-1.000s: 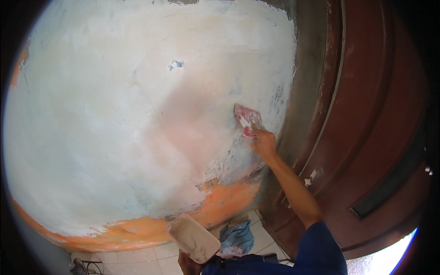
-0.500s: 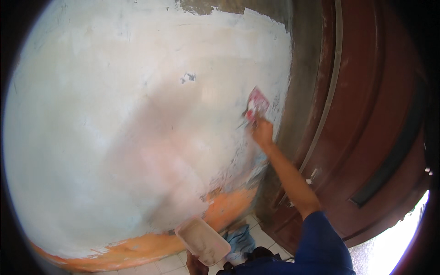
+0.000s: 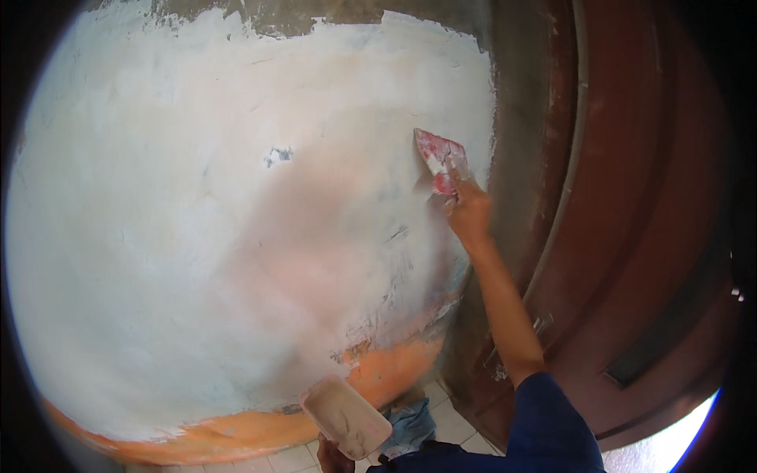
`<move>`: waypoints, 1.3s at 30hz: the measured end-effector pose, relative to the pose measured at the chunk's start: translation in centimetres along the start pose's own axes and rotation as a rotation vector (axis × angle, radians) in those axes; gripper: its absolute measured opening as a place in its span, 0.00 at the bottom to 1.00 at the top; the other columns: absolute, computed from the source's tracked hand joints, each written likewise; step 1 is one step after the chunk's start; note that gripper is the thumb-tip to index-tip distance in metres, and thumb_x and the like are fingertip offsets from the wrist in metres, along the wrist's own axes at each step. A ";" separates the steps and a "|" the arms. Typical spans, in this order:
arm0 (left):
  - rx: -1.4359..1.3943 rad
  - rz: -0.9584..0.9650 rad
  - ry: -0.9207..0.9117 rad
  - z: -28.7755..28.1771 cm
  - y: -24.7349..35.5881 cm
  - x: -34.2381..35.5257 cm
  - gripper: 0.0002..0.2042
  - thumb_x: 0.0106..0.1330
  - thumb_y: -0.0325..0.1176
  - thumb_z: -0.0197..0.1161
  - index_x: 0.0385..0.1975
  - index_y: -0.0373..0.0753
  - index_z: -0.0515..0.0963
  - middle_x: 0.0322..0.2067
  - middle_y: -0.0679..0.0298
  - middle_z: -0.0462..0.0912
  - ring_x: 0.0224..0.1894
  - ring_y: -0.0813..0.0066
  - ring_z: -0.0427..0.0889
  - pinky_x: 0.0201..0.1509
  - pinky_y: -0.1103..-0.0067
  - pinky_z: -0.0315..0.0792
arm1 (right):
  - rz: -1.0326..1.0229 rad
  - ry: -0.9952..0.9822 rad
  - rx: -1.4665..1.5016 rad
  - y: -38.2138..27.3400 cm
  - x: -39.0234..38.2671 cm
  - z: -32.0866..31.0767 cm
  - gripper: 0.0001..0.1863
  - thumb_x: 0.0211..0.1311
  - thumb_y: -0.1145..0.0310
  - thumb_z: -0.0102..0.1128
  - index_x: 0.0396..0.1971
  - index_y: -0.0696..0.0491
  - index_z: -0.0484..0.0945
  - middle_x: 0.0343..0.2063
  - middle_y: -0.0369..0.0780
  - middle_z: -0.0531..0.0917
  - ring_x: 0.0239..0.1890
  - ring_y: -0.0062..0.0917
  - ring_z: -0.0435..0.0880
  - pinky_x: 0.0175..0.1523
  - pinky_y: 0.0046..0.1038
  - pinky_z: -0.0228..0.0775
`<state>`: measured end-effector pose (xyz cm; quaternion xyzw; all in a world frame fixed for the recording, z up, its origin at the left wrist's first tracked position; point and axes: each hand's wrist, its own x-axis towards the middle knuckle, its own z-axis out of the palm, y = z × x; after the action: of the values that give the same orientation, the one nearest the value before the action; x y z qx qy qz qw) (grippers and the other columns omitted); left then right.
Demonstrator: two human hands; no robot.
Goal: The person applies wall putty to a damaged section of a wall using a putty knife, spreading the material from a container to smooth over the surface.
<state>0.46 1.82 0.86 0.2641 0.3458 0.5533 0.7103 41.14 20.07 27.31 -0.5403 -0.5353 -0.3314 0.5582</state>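
My right hand (image 3: 471,206) is closed round a putty knife (image 3: 441,158) with a wide, red blade smeared white. The blade lies against the white-coated wall (image 3: 197,197), close to its right edge. Low in the view, my left hand (image 3: 335,457) grips the lower left side of a shallow pinkish tub (image 3: 344,414). Pale, greyish paste lines the inside of this tub. Dark scratches and thin patches mark the coating below my right hand.
A strip of orange paint (image 3: 236,435) runs along the wall's foot. Right of the wall stands a dark red door (image 3: 623,197) with a handle. Blue cloth (image 3: 412,426) lies on the tiled floor (image 3: 453,426) beyond the tub. Bare grey plaster (image 3: 284,17) shows above the coating.
My right hand has moved the putty knife upward along the wall, and its blade has turned toward the upper left. The view has shifted slightly; my left hand still holds the tub.
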 end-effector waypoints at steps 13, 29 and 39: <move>0.075 0.078 0.228 3.2 -6.4 -1.8 0.23 0.59 0.33 0.56 0.54 0.33 0.62 0.49 0.53 0.71 0.47 0.59 0.73 0.49 0.67 0.71 | -0.210 -0.359 0.104 -1.3 -7.1 -5.2 0.26 0.33 0.81 0.56 0.41 0.53 0.78 0.41 0.45 0.78 0.44 0.37 0.76 0.49 0.32 0.69; 0.482 0.192 0.181 3.4 -5.2 -2.8 0.21 0.57 0.35 0.53 0.50 0.34 0.64 0.43 0.56 0.73 0.45 0.63 0.73 0.47 0.68 0.71 | -0.143 -0.443 0.185 -1.3 -17.0 -1.1 0.25 0.33 0.83 0.55 0.40 0.55 0.78 0.47 0.46 0.75 0.52 0.39 0.73 0.56 0.35 0.65; -0.358 -0.036 0.010 -0.7 -5.2 -1.2 0.20 0.56 0.32 0.48 0.51 0.38 0.63 0.49 0.57 0.69 0.53 0.59 0.68 0.56 0.63 0.65 | -0.392 0.010 0.051 -5.9 3.6 0.8 0.25 0.34 0.78 0.61 0.42 0.54 0.76 0.48 0.46 0.75 0.52 0.36 0.72 0.56 0.34 0.65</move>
<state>2.83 -0.67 -3.25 0.1243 0.2502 0.5944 0.7541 36.09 20.45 32.10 -0.4098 -0.6357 -0.4227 0.4992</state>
